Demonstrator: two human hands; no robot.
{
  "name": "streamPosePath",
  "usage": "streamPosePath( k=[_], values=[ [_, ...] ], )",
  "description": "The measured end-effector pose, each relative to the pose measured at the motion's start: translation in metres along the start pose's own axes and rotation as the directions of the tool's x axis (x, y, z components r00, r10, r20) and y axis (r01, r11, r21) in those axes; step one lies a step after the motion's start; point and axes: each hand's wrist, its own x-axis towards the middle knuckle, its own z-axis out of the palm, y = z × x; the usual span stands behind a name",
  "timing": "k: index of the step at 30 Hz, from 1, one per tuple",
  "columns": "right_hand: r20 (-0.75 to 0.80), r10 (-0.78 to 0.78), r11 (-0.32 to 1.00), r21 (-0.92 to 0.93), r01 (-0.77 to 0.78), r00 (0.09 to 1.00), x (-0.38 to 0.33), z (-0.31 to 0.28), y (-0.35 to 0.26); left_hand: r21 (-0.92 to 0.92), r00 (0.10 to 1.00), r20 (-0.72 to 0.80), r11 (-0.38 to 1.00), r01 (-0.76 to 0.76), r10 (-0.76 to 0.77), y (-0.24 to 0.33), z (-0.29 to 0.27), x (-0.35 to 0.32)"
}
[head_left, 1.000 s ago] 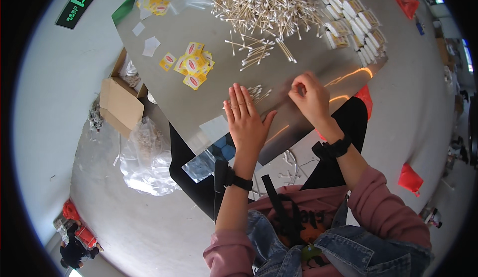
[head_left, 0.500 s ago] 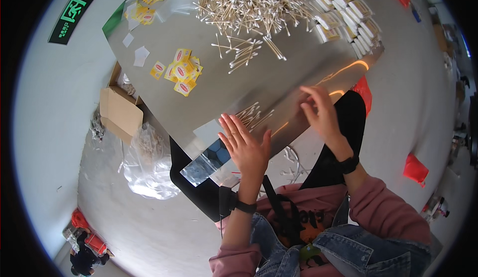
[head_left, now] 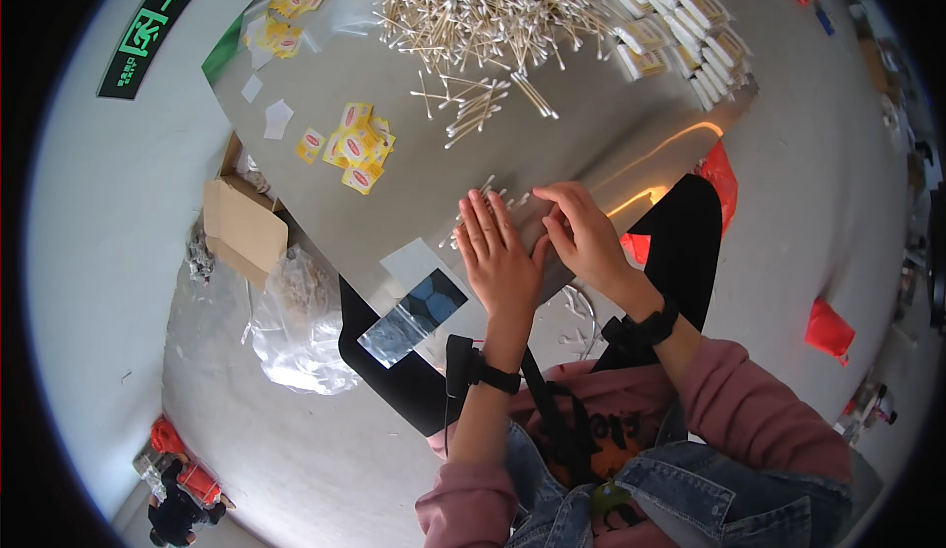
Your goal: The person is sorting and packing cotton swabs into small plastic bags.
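My left hand point(head_left: 501, 260) lies palm down with its fingers stretched out, over a small bunch of cotton swabs point(head_left: 489, 183) near the table's front edge. Swab tips stick out past its fingers; the rest of the bunch is hidden. Close by on the right is my right hand point(head_left: 591, 247), its fingers bent and its thumb apart from the forefinger. Its fingertips are beside the swab ends, and nothing shows in its grasp. Farther off, loose swabs point(head_left: 477, 112) lie in front of a big heap of cotton swabs point(head_left: 493, 11).
Yellow-and-white cards point(head_left: 357, 149) lie in a pile left of centre. White packs of swabs point(head_left: 680, 16) are stacked at the far right. A flat dark-and-silvery rectangle point(head_left: 414, 317) and a pale sheet point(head_left: 406, 259) overlap the front left edge. A cardboard box point(head_left: 244, 228) stands beside the table.
My right hand has moved left, close to my left hand. My left hand has shifted slightly right and up, covering more of the swab bunch, which now sits farther from the edge.
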Motion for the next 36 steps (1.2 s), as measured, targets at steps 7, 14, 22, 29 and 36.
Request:
streamPosePath(
  k=[7, 14, 22, 29, 36],
  values=[
    [-0.175, -0.050, 0.991, 0.115, 0.071, 0.983, 0.020, 0.013, 0.015, -0.437, 0.972, -0.152, 0.894, 0.096, -0.179, -0.024, -0.021, 0.007],
    [-0.164, 0.044, 0.804, 0.591, 0.062, 0.985, 0.045, 0.059, 0.007, -0.969, 0.804, -0.124, 0.246, 0.029, -0.582, -0.033, -0.015, -0.001],
    [-0.080, 0.072, 0.731, 0.682, 0.002, 0.994, 0.057, 0.062, -0.008, -0.992, 0.769, -0.116, 0.119, -0.052, -0.628, -0.019, -0.012, 0.018],
    [-0.033, 0.041, 0.762, 0.648, -0.010, 0.999, 0.068, 0.064, -0.004, -0.988, 0.758, -0.144, 0.137, -0.073, -0.636, -0.015, -0.012, 0.024],
    [0.061, 0.037, 0.718, 0.693, -0.069, 0.997, 0.065, 0.065, -0.010, -0.995, 0.781, -0.079, -0.004, -0.104, -0.620, -0.015, -0.008, 0.035]
  ],
)
